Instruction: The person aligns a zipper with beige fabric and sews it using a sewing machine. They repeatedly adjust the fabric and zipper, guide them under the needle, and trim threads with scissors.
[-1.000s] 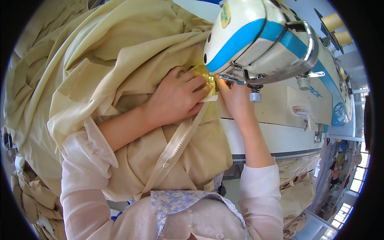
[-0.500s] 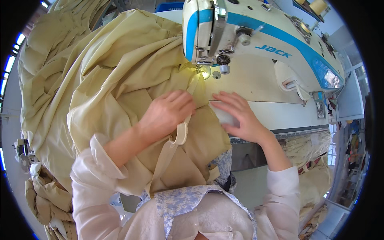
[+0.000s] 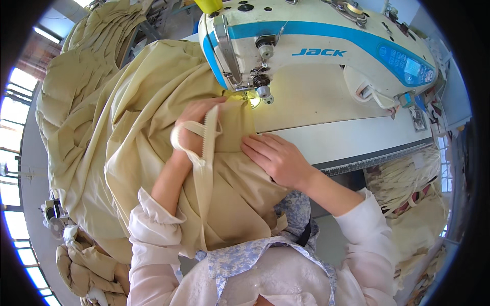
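My left hand (image 3: 191,130) is near the sewing machine's needle area (image 3: 249,97), its fingers bent together at a fold of the khaki fabric (image 3: 138,102). A cream zipper tape (image 3: 207,178) loops across the back of this hand and hangs down over the cloth. My right hand (image 3: 270,158) lies on the right edge of the fabric, fingers stretched out and resting on it, thumb mostly tucked from view. The white and blue machine (image 3: 319,38) stands beyond both hands, its lamp glowing at the needle.
Piled khaki cloth (image 3: 92,35) lies at the back left, with another bundle (image 3: 87,257) at lower left. A ruler strip (image 3: 375,158) runs along the table's front edge. Pale fabric pieces (image 3: 408,199) hang at the right, and windows (image 3: 13,127) line the far left.
My left hand has moved forward, with the zipper tape now looped over it. My right hand has come down and left from beside the machine onto the cloth. The view has shifted.
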The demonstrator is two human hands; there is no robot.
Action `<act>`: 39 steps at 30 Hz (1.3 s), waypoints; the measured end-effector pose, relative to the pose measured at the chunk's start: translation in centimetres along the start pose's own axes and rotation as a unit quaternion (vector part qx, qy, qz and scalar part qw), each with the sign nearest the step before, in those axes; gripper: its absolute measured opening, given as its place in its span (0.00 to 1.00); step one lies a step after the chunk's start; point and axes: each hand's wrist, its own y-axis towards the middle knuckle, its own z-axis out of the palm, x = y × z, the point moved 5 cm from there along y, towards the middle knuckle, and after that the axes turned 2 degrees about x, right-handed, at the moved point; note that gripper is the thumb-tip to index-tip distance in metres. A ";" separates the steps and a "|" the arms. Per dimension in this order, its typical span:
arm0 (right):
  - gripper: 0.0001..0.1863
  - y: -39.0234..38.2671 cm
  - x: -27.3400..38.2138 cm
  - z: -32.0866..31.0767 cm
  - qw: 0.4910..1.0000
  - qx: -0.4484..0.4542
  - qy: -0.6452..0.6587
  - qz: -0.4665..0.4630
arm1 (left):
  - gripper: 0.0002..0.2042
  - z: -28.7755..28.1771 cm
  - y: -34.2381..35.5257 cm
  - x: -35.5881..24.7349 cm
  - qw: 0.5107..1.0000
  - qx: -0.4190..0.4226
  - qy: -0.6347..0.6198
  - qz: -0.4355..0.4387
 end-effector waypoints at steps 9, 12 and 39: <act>0.17 0.4 -1.4 -1.1 0.995 0.034 0.057 0.068 | 0.21 3.0 -2.2 -3.8 0.990 0.105 0.053 0.080; 0.16 0.5 -2.0 -0.7 0.995 0.020 0.075 0.058 | 0.17 2.7 -1.6 -3.2 0.993 0.101 0.000 0.059; 0.16 1.7 -0.7 -0.5 0.997 0.038 -0.017 0.070 | 0.17 4.8 -0.5 -2.2 0.992 0.083 0.060 0.078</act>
